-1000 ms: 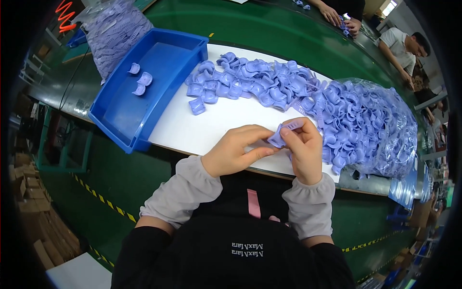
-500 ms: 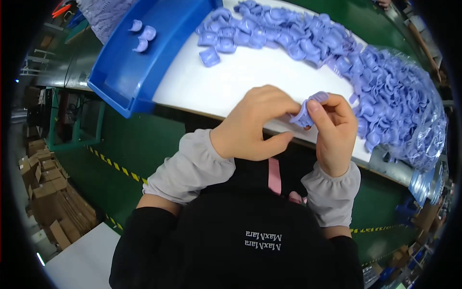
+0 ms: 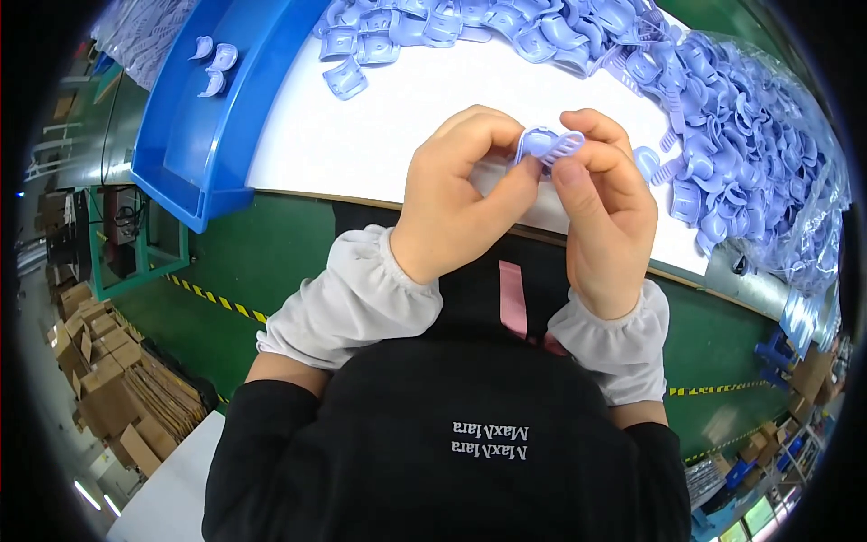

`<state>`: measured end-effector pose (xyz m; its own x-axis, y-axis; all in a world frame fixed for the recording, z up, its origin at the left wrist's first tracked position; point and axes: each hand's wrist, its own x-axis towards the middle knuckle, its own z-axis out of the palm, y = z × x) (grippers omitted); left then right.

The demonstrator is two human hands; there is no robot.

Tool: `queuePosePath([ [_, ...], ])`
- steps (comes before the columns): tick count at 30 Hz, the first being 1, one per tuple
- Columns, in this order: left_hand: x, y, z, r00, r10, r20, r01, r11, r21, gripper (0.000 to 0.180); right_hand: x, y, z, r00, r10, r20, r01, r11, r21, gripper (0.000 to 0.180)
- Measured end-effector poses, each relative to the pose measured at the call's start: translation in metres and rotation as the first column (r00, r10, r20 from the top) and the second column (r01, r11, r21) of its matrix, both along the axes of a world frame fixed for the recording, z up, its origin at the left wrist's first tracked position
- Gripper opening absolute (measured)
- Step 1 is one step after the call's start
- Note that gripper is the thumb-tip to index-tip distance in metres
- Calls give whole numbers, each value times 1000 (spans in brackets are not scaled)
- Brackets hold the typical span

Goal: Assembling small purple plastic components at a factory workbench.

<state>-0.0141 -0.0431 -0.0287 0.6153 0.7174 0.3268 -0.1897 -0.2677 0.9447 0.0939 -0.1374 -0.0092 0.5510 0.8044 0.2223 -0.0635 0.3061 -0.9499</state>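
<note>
Green workshop floor [image 3: 226, 257], marked with black-and-yellow tape, borders a white-covered tabletop [image 3: 379, 135] on which a blue tray [image 3: 239, 117] serves as the landmark. Three small curved parts [image 3: 221, 59] lie inside the tray, near its left wall; a filled bag [image 3: 140, 41] stands beyond its upper left. To the tray's right spreads a loose heap [image 3: 542, 32] of similar lilac parts, and farther right of it, past the heap, a clear plastic bag [image 3: 804, 199] encloses more. Well to the right of the tray, at the near edge of the tabletop, the lilac piece [image 3: 539, 143] is raised between the hands: the left hand [image 3: 456, 194] pinches its tray-side edge, while the right hand [image 3: 610, 217] grips its slotted end between thumb and fingers. The step in hand appears to be two-handed fingertip work on this single piece; whether it is being fitted, bent or inspected cannot be told. The next move probably calls for a steady right-hand pinch and light left-hand pressure, as the curved piece could slip.
</note>
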Motion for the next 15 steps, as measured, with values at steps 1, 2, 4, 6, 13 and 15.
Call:
queuePosePath([
  [1,-1,-1,0,1000,23,3,-23,999,41,13,-2,0,4,999,-18,-34,17,999,-39,9],
  [2,-1,-1,0,999,47,9,-47,995,84,15,0,-1,6,999,-17,-33,16,999,-39,9],
  [4,-3,-4,1,998,62,10,-62,993,98,16,5,-2,11,999,45,-21,-47,994,-99,6],
  [6,-4,-3,2,997,73,10,-74,991,113,18,4,-1,18,993,58,-104,-72,989,-133,4],
  [13,-6,7,12,994,72,-79,-41,942,334,27,8,-1,27,967,86,-241,-158,941,-298,3],
  [15,-7,10,19,992,67,-102,-16,899,439,30,8,-3,28,962,76,-261,-152,947,-285,3],
])
